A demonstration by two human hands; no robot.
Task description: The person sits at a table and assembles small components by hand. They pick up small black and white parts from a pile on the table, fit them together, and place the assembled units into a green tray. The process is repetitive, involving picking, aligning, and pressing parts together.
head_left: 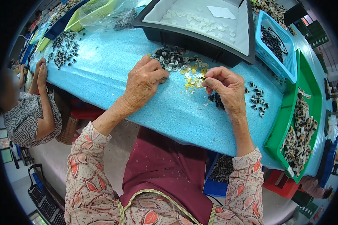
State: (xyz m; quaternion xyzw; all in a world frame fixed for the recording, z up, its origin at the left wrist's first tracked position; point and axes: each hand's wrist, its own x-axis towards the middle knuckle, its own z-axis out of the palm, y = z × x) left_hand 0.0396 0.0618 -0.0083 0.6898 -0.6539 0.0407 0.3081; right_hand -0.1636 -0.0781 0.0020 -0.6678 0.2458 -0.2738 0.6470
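Small black, white, yellow pieces [171, 58] heaped nearside of black tray [199, 43]. Right hand [229, 85] pinches a dark one; left hand [143, 80] curled, contents unclear. Tray: white discs [207, 23]. Green bin [308, 77] right of it: mottled bits [301, 129].

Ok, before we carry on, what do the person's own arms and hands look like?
The left sleeve and right sleeve are beige, printed with leaves in red and orange with dark outlines. Both end partway down the forearms. The left hand and right hand are bare: no gloves, and no watch or ring that I can see.
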